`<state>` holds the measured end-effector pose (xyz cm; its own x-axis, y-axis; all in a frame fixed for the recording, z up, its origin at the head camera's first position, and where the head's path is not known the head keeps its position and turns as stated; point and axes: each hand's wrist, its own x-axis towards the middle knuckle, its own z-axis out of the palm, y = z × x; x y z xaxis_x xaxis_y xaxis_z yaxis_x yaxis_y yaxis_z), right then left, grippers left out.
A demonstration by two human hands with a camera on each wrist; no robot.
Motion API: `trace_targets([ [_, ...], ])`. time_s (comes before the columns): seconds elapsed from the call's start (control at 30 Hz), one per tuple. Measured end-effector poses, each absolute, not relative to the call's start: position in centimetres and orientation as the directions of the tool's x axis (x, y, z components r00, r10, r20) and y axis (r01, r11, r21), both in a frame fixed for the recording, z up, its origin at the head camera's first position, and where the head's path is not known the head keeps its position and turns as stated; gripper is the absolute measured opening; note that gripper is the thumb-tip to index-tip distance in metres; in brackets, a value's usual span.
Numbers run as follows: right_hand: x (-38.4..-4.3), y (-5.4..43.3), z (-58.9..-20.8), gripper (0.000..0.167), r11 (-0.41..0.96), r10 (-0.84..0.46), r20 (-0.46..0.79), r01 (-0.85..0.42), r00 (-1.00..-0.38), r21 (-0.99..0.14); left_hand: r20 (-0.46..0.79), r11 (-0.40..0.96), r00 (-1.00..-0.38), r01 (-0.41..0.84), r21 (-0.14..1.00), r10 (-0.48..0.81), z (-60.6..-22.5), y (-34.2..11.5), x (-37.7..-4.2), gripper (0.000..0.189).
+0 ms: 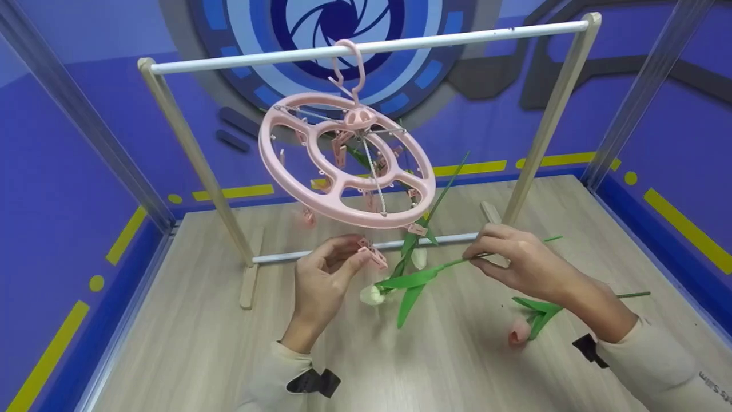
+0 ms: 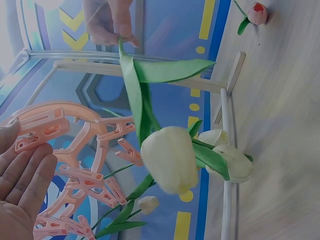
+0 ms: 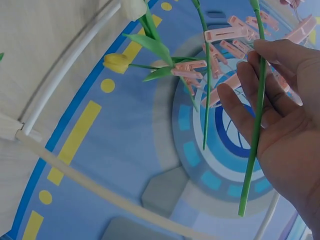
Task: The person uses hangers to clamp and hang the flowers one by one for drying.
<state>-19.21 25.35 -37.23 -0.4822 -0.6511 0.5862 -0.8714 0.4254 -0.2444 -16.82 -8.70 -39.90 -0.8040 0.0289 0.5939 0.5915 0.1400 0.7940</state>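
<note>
A pink round clip hanger [image 1: 343, 197] with several clothespins hangs tilted from the white bar. Below its front rim my left hand [image 1: 321, 286] pinches a pink clothespin [image 2: 42, 131] between thumb and fingers. My right hand [image 1: 523, 260], to the right of the hanger, holds an artificial white tulip by its green stem [image 3: 259, 100]. The bloom of that white tulip [image 2: 170, 159] points left and down, close to the left hand's clothespin but apart from it. Other tulips, white and yellow [image 3: 116, 63], hang head down from the hanger's clips.
A pink tulip [image 1: 519, 332] lies on the wooden table [image 1: 189, 355] under my right forearm. The rack's wooden posts [image 1: 197, 154] stand on both sides, joined by a white top bar [image 1: 457, 41] and a low white bar [image 1: 280, 257]. Blue patterned panels surround the table.
</note>
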Motion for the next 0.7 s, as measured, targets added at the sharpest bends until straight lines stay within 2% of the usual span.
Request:
trace_targets([
  [0.37, -19.9, 22.8, -37.3, 0.038, 0.365, -0.642, 0.648, -0.907, -0.409, -0.210, 0.583, 0.139, -0.813, 0.579, 0.803, 0.022, -39.9, -8.4, -17.1, 0.023],
  [0.6, -19.9, 21.2, -37.3, 0.035, 0.381, -0.650, 0.619, -0.894, -0.441, -0.237, 0.579, 0.128, -0.815, 0.577, 0.806, 0.025, -39.8, -8.0, -17.1, 0.023],
  [0.7, -20.0, 20.5, -37.2, 0.035, 0.359, -0.654, 0.622, -0.900, -0.431, -0.246, 0.582, 0.127, -0.813, 0.580, 0.804, 0.029, -39.7, -7.9, -17.1, 0.023],
])
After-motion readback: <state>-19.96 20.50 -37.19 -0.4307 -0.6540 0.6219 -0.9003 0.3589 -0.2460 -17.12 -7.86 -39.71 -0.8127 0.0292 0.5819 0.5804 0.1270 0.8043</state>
